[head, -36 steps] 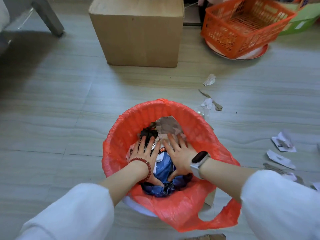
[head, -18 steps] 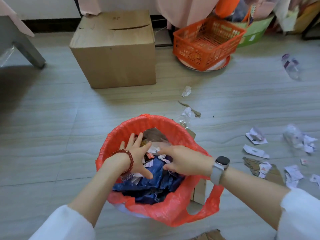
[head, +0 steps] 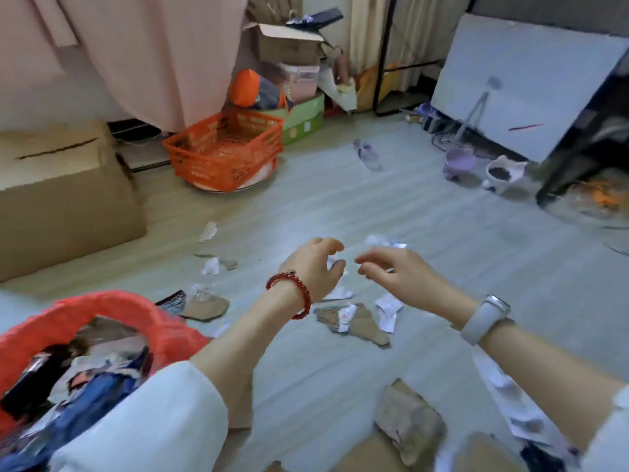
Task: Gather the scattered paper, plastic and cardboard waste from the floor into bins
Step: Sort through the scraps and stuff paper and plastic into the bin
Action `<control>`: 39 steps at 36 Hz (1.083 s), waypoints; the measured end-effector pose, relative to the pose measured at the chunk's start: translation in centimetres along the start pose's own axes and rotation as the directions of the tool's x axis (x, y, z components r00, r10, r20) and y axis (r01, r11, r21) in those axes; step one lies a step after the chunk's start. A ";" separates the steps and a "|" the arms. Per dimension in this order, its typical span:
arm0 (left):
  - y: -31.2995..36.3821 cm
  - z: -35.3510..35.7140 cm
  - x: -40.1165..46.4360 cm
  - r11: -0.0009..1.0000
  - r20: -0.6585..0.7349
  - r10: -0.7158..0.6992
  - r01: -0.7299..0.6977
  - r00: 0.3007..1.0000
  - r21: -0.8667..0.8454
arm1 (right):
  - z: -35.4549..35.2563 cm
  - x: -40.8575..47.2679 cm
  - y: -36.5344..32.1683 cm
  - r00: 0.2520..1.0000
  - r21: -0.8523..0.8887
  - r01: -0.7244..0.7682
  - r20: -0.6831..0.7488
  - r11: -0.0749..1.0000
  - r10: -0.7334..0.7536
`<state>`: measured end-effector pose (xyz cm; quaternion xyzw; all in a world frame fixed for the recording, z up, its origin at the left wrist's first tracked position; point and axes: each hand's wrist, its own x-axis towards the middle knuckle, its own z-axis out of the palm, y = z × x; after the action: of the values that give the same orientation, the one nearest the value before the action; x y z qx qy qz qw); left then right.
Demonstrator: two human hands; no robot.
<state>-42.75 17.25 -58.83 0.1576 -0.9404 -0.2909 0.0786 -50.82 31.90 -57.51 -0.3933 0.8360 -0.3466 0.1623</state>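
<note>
Both hands are out of the red-bagged round waste bin now — half a second ago they were inside it. The left hand and right hand hover with loosely curled fingers, seemingly empty, over torn white paper scraps and brown cardboard pieces on the grey floor. A clear plastic bottle lies beyond, its long axis running away from the camera.
</note>
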 end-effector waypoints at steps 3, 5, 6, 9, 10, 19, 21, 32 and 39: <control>5.6 6.4 1.3 0.997 0.139 0.070 -0.071 0.988 0.007 | -4.2 -4.4 6.7 0.982 0.027 -0.159 -0.098 0.987 0.161; 8.3 11.0 1.2 0.996 0.214 0.094 -0.094 0.972 -0.011 | -5.9 -7.9 11.3 0.951 0.063 -0.262 -0.152 0.963 0.269; 9.4 13.5 0.8 0.994 0.252 0.107 -0.104 0.962 -0.025 | -6.4 -9.9 13.5 0.933 0.071 -0.308 -0.173 0.949 0.316; 11.4 20.8 -1.1 0.994 0.393 0.111 -0.103 0.913 -0.041 | -6.6 -15.7 19.5 0.863 0.085 -0.462 -0.188 0.883 0.469; 11.7 23.0 -2.0 0.994 0.443 0.105 -0.094 0.890 -0.047 | -6.4 -17.6 21.5 0.839 0.081 -0.507 -0.185 0.858 0.512; 12.8 34.7 -8.2 0.950 0.669 0.154 -0.295 0.727 0.102 | 0.1 -30.6 32.4 0.704 -0.421 -0.523 0.277 0.741 0.654; 13.6 35.5 -9.1 0.923 0.689 0.180 -0.363 0.702 0.128 | 2.2 -32.3 33.5 0.684 -0.469 -0.499 0.304 0.729 0.663; 14.8 38.0 -11.6 0.817 0.794 0.169 -0.534 0.584 0.219 | 2.2 -32.7 35.6 0.766 -0.099 -0.634 0.059 0.767 0.640; 12.5 35.7 -8.4 0.748 0.774 0.035 -0.530 0.632 0.399 | -0.2 -32.4 34.6 0.738 0.218 -0.541 -0.340 0.812 0.583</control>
<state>-46.54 48.54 -81.37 -0.1137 -0.9452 -0.0012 -0.3060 -49.10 72.48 -81.86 -0.0360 0.9110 -0.3959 0.1095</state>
